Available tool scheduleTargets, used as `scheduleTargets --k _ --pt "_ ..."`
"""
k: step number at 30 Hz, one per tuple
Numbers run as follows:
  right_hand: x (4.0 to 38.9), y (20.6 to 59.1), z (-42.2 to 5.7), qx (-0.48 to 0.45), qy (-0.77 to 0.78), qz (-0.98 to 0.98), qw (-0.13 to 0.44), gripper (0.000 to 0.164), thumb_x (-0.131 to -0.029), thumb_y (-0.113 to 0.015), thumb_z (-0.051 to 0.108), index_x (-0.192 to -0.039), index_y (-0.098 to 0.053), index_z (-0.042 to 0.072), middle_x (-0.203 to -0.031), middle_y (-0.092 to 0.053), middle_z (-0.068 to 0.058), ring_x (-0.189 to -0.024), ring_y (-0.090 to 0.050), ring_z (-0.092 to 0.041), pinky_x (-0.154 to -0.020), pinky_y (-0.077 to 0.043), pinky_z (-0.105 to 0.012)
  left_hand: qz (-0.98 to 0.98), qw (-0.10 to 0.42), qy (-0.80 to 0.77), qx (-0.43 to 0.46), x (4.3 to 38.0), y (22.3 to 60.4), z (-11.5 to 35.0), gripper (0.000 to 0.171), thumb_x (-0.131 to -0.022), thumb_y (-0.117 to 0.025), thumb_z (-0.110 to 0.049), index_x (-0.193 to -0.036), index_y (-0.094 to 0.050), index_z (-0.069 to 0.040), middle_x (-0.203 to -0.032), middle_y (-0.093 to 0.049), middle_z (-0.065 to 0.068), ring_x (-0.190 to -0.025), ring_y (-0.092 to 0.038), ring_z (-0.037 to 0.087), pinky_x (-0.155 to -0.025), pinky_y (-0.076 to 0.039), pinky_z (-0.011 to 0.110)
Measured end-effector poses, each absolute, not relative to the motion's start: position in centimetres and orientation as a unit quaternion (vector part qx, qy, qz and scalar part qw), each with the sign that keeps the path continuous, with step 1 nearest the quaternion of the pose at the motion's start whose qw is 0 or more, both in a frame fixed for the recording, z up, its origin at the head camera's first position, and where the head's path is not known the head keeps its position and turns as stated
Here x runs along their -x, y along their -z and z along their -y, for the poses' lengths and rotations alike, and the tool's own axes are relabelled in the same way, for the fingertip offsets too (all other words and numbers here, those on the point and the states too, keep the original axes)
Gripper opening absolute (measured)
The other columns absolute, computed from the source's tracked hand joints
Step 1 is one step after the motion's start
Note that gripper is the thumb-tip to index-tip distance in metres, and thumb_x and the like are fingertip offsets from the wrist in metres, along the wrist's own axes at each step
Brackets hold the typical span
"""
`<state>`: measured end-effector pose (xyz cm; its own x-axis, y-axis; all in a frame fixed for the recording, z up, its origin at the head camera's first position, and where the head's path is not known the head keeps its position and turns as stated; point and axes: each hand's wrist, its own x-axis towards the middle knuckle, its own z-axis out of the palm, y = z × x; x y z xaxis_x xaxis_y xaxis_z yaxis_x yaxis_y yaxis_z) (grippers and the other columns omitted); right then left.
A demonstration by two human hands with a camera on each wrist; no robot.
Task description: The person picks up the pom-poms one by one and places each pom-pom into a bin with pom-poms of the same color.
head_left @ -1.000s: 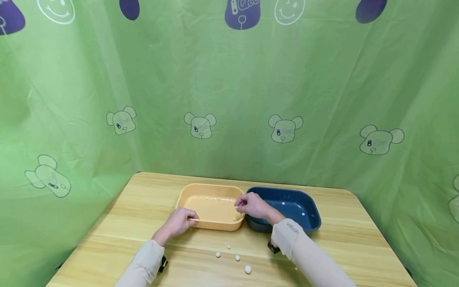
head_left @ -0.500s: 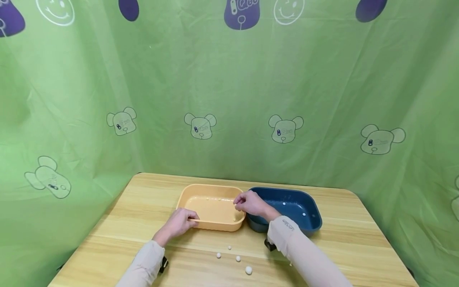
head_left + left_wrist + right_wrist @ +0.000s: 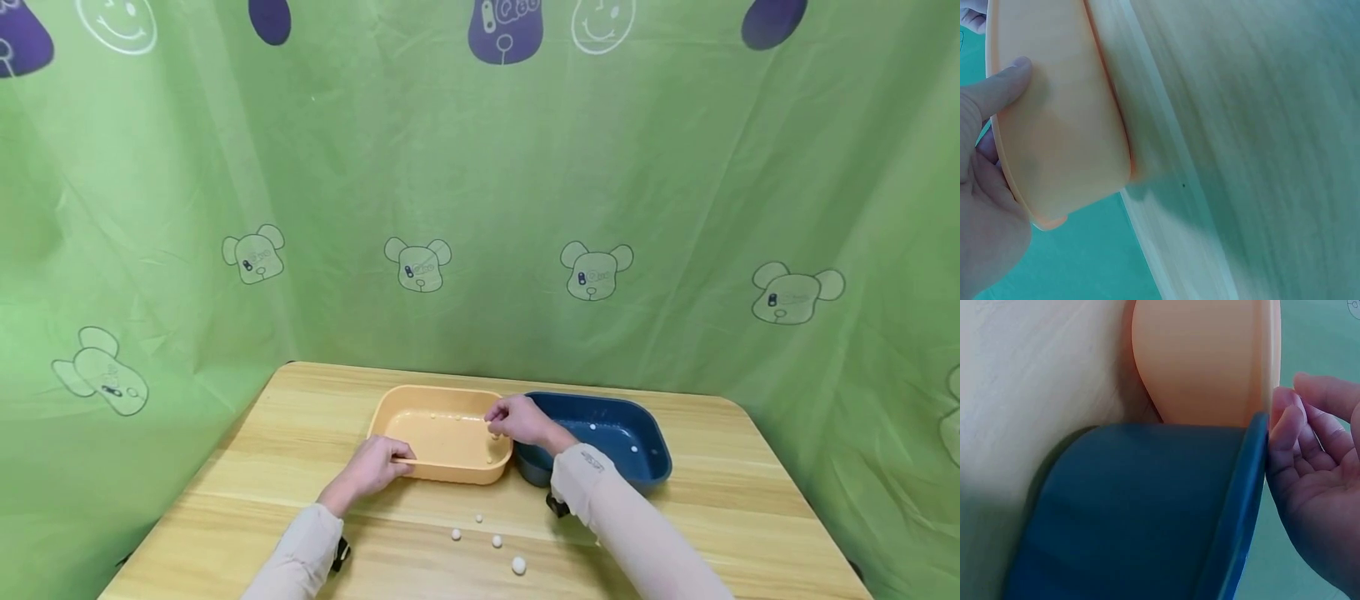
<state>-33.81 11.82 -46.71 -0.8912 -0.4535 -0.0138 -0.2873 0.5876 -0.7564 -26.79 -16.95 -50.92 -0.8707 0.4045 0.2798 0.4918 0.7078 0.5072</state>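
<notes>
My left hand (image 3: pixel 372 464) grips the near rim of a pale orange plastic basin (image 3: pixel 450 472) at its left end. In the left wrist view the thumb (image 3: pixel 1013 81) presses the outer wall and the other fingers go over the rim. My right hand (image 3: pixel 521 419) is over the basin's right end, thumb and fingertips curled close together; I cannot tell whether they pinch anything. A few tiny pale balls (image 3: pixel 458 417) lie inside along the basin's walls. Under the right wrist stands a dark blue basin (image 3: pixel 648 479), with small white balls (image 3: pixel 633 449) in it.
Several white balls (image 3: pixel 518 566) of differing sizes lie on the wooden table (image 3: pixel 750 517) in front of the basins. The two basins stand side by side, their ends close together. A green patterned curtain (image 3: pixel 495 167) hangs behind the table and on both sides.
My right hand has shifted slightly left over the orange basin's right end, and its forearm has moved a little left too. My left hand keeps its grip on the rim.
</notes>
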Motion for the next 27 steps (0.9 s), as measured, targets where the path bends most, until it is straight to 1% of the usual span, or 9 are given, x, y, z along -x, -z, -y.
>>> scheduleTargets --k 8,15,17,21,27 --pt "34.6 46.9 -11.2 0.201 0.415 -0.882 0.101 0.017 -0.082 -0.066 0.002 -0.098 -0.066 -0.005 -0.077 -0.060 -0.002 -0.068 -0.054 -0.013 -0.060 -0.047 -0.026 0.921 0.070 0.295 0.244 26.9 51.0 17.0 0.010 -0.079 -0.075 -0.013 -0.075 -0.072 -0.021 -0.073 -0.066 -0.014 -0.063 -0.052 -0.001 -0.061 -0.044 0.024" --pt "35.0 46.9 -11.0 0.192 0.422 -0.881 0.095 0.017 -0.084 -0.064 -0.001 -0.099 -0.065 -0.006 -0.079 -0.061 -0.004 -0.072 -0.057 -0.017 -0.062 -0.048 -0.027 0.921 0.071 0.294 0.245 26.9 50.8 17.1 0.011 -0.079 -0.075 -0.013 -0.074 -0.072 -0.022 -0.073 -0.066 -0.014 -0.064 -0.054 0.000 -0.062 -0.045 0.024" --pt "35.0 46.8 -11.0 0.196 0.424 -0.880 0.089 0.016 -0.083 -0.063 0.000 -0.098 -0.066 -0.005 -0.079 -0.061 -0.005 -0.073 -0.058 -0.018 -0.063 -0.048 -0.027 0.921 0.070 0.294 0.244 26.9 50.9 17.1 0.010 -0.079 -0.075 -0.013 -0.075 -0.072 -0.022 -0.073 -0.066 -0.014 -0.064 -0.054 0.000 -0.061 -0.045 0.024" --pt "34.9 46.7 -11.0 0.212 0.420 -0.879 0.075 0.015 -0.083 -0.063 0.002 -0.096 -0.066 -0.005 -0.077 -0.061 -0.003 -0.070 -0.057 -0.015 -0.062 -0.048 -0.026 0.921 0.070 0.294 0.246 27.0 51.0 17.1 0.010 -0.079 -0.075 -0.014 -0.075 -0.072 -0.022 -0.074 -0.066 -0.014 -0.063 -0.053 0.000 -0.061 -0.045 0.024" --pt "35.3 47.1 -10.7 0.193 0.415 -0.886 0.074 0.016 -0.084 -0.065 0.003 -0.098 -0.067 -0.004 -0.078 -0.062 -0.003 -0.072 -0.057 -0.014 -0.064 -0.048 -0.027 0.920 0.076 0.292 0.250 27.1 51.2 17.1 0.009 -0.079 -0.076 -0.014 -0.075 -0.072 -0.021 -0.074 -0.067 -0.013 -0.063 -0.054 0.000 -0.061 -0.045 0.024"
